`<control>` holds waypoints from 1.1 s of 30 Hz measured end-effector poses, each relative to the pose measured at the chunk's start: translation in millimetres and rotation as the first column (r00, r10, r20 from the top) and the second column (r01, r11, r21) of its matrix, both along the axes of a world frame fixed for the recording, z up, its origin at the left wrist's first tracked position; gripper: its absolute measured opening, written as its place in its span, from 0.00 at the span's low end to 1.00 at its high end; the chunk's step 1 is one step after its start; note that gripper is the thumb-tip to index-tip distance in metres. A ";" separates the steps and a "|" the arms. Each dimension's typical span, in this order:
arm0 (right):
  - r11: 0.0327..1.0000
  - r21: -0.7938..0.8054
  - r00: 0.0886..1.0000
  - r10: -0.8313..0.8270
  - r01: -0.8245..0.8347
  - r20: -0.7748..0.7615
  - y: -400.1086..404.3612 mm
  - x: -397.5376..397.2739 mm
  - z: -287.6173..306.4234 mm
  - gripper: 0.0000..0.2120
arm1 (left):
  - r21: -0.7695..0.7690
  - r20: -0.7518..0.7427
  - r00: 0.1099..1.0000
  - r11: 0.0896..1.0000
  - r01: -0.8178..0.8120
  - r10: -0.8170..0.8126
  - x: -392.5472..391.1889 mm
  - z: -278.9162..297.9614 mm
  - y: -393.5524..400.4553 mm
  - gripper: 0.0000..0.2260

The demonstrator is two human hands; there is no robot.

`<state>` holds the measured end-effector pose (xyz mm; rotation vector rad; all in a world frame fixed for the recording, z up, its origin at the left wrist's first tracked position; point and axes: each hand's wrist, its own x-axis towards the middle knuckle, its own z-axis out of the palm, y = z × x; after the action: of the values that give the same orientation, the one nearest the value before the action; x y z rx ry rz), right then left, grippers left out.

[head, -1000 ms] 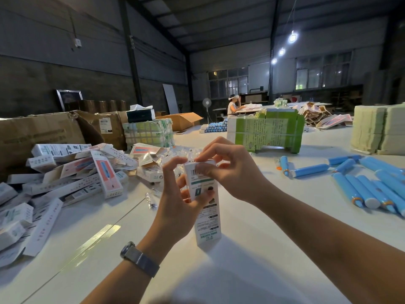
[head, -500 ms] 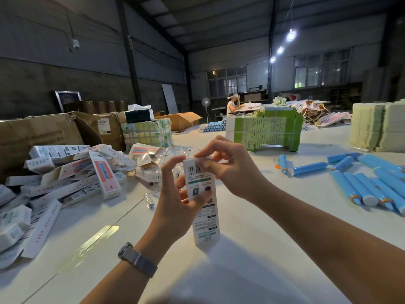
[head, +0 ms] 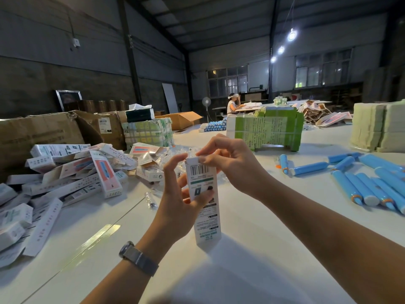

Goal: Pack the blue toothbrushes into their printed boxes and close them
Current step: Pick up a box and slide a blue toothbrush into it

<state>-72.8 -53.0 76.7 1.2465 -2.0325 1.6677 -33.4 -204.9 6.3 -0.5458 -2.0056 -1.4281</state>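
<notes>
- Currently, one printed box (head: 202, 200) stands upright on the counter (head: 252, 249), its lower end touching the surface, directly in front of the person.
- The left hand (head: 175, 207) grips the box at mid-height, thumb across the printed face and fingers curled round the back.
- The right hand (head: 230, 165) pinches the top flap at the upper edge of the box, just above the barcode; judged from this, the step in hand is closing the top flap.
- The flap appears nearly seated but not confirmed shut, so this box counts as almost finished.
- A pile of boxes (head: 65, 178) lies to the left on the counter, some flat and some at angles. These are taken to be packed or waiting units; which is which cannot be told.
- A group of blue toothbrushes (head: 361, 185) lies loose to the right, well apart from the hands. These remain to be packed, so a good share of the task is judged to be left.
- Whether a toothbrush is inside the held box cannot be seen; the walls hide the contents.
- The flap tab is covered by the right fingers (head: 206, 160).
- Clear plastic wrappers (head: 171, 159) lie behind the hands; their contents are hard to make out.
- The box pile and the toothbrush group are both cut off at the frame edges, so neither can be counted.
</notes>
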 end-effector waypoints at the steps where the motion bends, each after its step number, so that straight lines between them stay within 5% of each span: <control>1: 1.000 0.000 1.000 0.005 -0.005 -0.001 0.4 -0.3 -0.5 0.10 | -0.019 -0.010 1.000 1.000 -0.005 0.005 1.0 0.5 0.4 0.38; 18: 0.996 0.092 0.989 -0.005 0.018 -0.147 8.7 -4.4 -7.5 0.06 | -0.101 -0.066 0.998 0.995 -0.014 0.008 1.4 -1.7 -0.1 0.29; 24: 0.995 0.042 0.985 -0.087 0.094 -0.146 6.2 -6.4 -12.9 0.10 | -0.078 -0.070 0.997 0.996 -0.048 0.042 0.4 0.1 -0.4 0.34; 33: 0.998 -0.024 0.988 -0.054 0.051 -0.144 7.9 -13.0 -16.0 0.05 | -0.044 -0.065 0.997 0.998 -0.050 0.047 -1.5 -4.0 0.0 0.35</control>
<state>-85.8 -45.1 60.7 1.2569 -1.9417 1.5239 -34.9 -205.0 2.4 -0.5521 -1.9915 -1.3230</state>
